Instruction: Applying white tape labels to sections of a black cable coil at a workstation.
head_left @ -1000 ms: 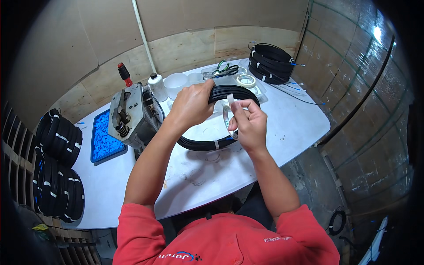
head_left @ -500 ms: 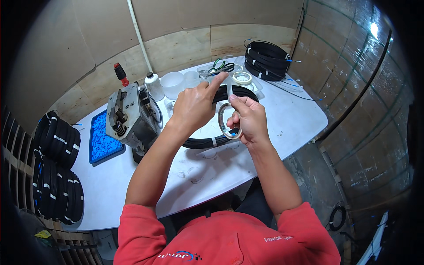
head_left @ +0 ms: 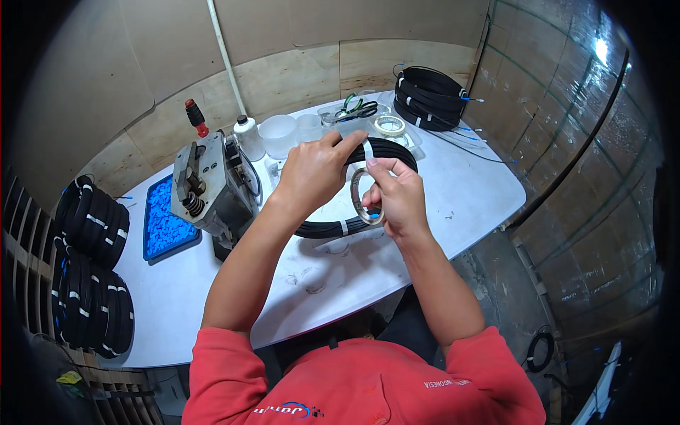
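Observation:
A coil of black cable [head_left: 391, 148] lies in front of me, bound at its near side by a white tape band. My left hand [head_left: 316, 168] grips the coil's upper left part, its index finger laid along the top beside a white tape strip [head_left: 367, 149]. My right hand [head_left: 401, 198] is closed on a roll of white tape [head_left: 356, 190], thumb uppermost, and holds it upright inside the ring of the coil. From the roll the strip runs up to the cable. The left fingers under the coil are hidden.
Left of the coil stands a metal machine [head_left: 216, 188], with a blue tray [head_left: 157, 248] of small blue pieces beyond. A white bottle [head_left: 247, 136], plastic cups [head_left: 278, 134], scissors [head_left: 365, 110] and another tape roll [head_left: 389, 126] stand behind. More cable coils [head_left: 429, 99] sit far right and left.
My left index finger has come down from a raised position onto the coil by the tape strip. My right hand and the roll have shifted slightly left and down.

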### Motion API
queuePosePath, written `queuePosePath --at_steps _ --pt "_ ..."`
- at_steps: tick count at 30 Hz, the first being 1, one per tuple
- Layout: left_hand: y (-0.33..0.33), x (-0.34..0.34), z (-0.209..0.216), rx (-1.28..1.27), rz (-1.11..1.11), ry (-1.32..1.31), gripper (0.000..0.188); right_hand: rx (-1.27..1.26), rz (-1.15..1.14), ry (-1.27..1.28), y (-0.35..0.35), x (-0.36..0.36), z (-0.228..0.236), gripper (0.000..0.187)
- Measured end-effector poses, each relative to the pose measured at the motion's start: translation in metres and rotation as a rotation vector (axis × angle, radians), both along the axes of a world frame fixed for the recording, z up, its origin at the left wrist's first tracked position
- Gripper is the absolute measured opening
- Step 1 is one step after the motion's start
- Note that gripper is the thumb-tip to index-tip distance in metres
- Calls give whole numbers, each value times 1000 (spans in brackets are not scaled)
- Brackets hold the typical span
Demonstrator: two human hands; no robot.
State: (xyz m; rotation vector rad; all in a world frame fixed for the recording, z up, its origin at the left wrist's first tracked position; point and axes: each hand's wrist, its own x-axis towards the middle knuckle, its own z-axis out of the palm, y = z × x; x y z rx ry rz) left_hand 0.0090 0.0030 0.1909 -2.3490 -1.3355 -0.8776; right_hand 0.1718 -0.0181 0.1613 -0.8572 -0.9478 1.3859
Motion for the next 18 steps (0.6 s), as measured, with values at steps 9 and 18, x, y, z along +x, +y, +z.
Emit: queuePosePath --at_steps 9,18 --pt "-3 -2 10 -131 -61 -92 57 26 40 -33 -6 -3 -22 33" --pt "3 -6 12 -205 -65 -151 55 136 24 -10 11 -14 -41 25"
